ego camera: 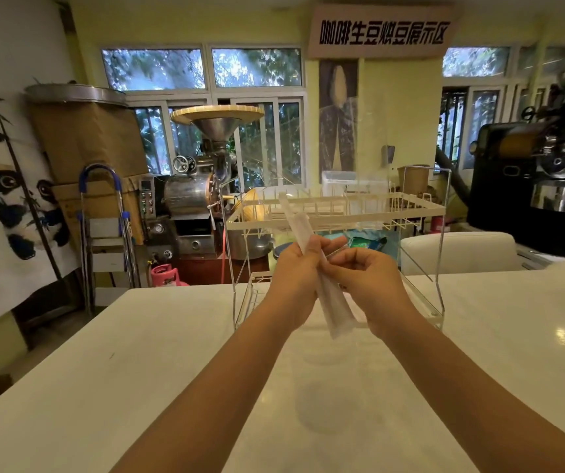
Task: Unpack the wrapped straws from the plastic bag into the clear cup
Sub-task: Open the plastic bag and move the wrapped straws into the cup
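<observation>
A long bundle of white wrapped straws in a thin plastic bag is held above the white counter. It tilts, with its upper end far-left and its lower end close to the tabletop. My left hand is wrapped around the middle of the bundle. My right hand pinches the bag beside my left fingers. A faint outline that looks like the clear cup stands on the counter just under the bundle's lower end; its rim is hard to make out.
A wire dish rack with a cream upper tray stands on the counter right behind my hands. The counter's far edge runs behind it. Beyond are a white seat back, coffee roasters and a step ladder.
</observation>
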